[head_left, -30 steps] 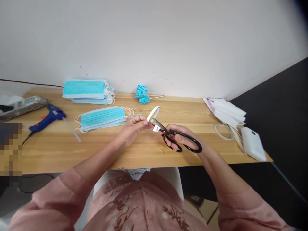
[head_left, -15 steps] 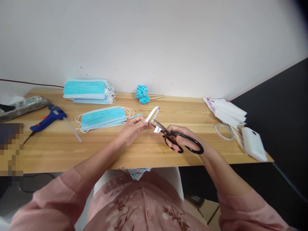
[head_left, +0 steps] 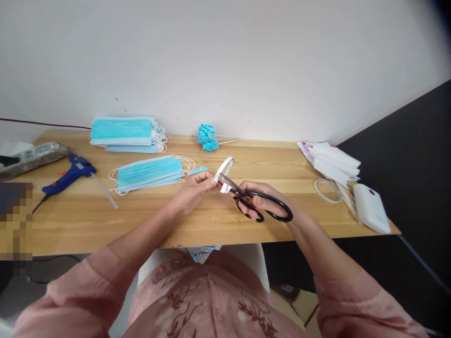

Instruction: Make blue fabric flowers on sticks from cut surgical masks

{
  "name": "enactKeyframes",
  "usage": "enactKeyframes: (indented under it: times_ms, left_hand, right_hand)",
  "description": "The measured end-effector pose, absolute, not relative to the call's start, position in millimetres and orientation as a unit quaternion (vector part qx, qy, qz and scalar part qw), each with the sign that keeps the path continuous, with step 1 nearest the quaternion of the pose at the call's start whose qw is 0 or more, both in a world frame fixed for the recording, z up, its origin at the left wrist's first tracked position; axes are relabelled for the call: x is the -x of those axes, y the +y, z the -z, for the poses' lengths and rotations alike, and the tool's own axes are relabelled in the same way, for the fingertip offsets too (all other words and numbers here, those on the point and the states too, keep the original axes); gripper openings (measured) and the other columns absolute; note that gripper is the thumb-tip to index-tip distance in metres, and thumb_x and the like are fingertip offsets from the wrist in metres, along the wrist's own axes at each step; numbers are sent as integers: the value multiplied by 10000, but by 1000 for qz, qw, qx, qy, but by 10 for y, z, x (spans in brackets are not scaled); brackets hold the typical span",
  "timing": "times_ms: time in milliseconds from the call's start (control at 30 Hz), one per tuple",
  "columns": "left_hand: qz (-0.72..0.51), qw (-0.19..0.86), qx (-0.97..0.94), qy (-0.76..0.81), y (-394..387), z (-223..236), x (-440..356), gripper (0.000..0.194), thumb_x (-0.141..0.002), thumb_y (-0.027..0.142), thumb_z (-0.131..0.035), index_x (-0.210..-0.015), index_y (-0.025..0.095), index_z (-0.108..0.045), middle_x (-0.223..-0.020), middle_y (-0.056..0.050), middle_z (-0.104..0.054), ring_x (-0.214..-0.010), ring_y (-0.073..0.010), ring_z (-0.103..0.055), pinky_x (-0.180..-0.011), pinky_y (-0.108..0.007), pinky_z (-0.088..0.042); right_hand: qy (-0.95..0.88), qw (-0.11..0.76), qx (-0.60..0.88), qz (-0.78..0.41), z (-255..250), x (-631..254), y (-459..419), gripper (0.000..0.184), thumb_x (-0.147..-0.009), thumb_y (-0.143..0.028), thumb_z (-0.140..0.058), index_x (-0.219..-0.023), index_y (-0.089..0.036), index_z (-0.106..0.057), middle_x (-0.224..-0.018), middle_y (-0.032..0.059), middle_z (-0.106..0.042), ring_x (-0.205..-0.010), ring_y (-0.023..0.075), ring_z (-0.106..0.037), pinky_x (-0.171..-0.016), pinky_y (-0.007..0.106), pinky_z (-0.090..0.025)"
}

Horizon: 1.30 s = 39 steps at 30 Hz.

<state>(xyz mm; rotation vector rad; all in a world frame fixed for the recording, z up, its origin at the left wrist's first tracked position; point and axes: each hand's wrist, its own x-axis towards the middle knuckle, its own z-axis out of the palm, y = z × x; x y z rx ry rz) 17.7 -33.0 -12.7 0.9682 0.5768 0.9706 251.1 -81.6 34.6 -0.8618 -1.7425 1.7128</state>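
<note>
Between the fingertips of my left hand is a narrow white strip, which curves up in a loop. My right hand grips a pair of black-handled scissors, some fingers through the loops. The blades point left and meet the strip beside my left fingertips, and a short white end of it hangs under them. Just left of my left hand lies a small pile of blue face masks. A small blue piece shows behind that hand, partly hidden.
At the back are a stack of face masks and blue flowers on thin sticks. A blue glue gun and power strip lie left. On the right are white sheets, a tape ring and a white box-like object.
My right hand has moved slightly left with the scissors, and the blades have drawn closer together on the white strip near my left fingertips. My left hand holds nearly still.
</note>
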Motion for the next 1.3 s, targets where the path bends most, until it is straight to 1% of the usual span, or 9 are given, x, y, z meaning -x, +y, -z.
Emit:
enactKeyframes:
  times_ms: [100,233,333,433,567,667,900,1100,1300]
  left_hand:
    - [-439,736,-445,260,-331,130,-173,366,-692,468,-887,-770,149,-725,-840,-62,-729,-809,-173,-660,-836,-329,-501]
    - [-432,738,-454,249,-333,126,-162,370,-695,471,-885,-798,149,-733,-873,-71,-748,-809,-179,-675,-826,-333,-505]
    - [-434,740,-454,242,-331,126,-159,363,-692,456,-889,-815,151,-734,-888,-73,-751,-831,-191,-682,-850,-354,-510]
    - [-437,739,-451,245,-329,120,-162,324,-691,397,-897,-833,154,-737,-903,-68,-752,-850,-196,-684,-879,-371,-508]
    - [-447,740,-438,247,-325,101,-161,266,-716,348,-871,-843,149,-748,-909,-76,-750,-907,-215,-693,-951,-401,-503]
    - [-451,734,-435,262,-313,105,-158,250,-742,363,-842,-804,143,-739,-869,-77,-742,-901,-217,-696,-971,-413,-503]
    - [-457,716,-454,270,-298,150,-166,306,-755,428,-829,-738,144,-717,-809,-64,-716,-835,-189,-671,-887,-368,-523]
    - [-446,714,-468,269,-296,143,-159,357,-749,483,-836,-746,144,-725,-808,-68,-717,-840,-190,-670,-891,-366,-520]
    - [-442,714,-476,260,-287,164,-153,381,-758,511,-826,-764,144,-724,-808,-67,-722,-842,-191,-676,-890,-362,-513]
  right_hand:
    - [-647,264,320,-640,-358,-2498,-811,587,-893,-680,-609,-1102,-131,-582,-803,26,-605,-540,82,-531,-484,220,-432]
    - [-652,251,316,-642,-350,-2505,-809,608,-896,-686,-599,-1120,-121,-576,-827,34,-613,-533,79,-543,-472,216,-420]
    - [-646,260,317,-643,-336,-2512,-809,588,-900,-674,-604,-1101,-122,-576,-812,32,-616,-532,81,-547,-475,218,-428]
    - [-640,269,318,-646,-324,-2522,-807,569,-898,-664,-615,-1084,-128,-579,-799,30,-616,-536,86,-547,-477,221,-436]
    - [-640,270,318,-646,-281,-2593,-814,568,-904,-664,-607,-1092,-129,-581,-803,32,-622,-512,75,-538,-450,205,-414]
    - [-636,270,313,-652,-227,-2682,-831,568,-914,-659,-597,-1118,-129,-577,-804,30,-621,-504,69,-523,-453,206,-426]
    - [-639,261,302,-658,-200,-2715,-849,569,-920,-650,-596,-1139,-126,-568,-827,37,-621,-525,68,-527,-459,199,-427]
    - [-642,259,310,-652,-248,-2672,-829,602,-895,-681,-606,-1132,-128,-578,-810,31,-628,-494,60,-515,-442,195,-415]
    - [-643,260,314,-649,-279,-2649,-822,612,-894,-685,-603,-1133,-122,-577,-802,27,-627,-495,63,-525,-447,198,-426]
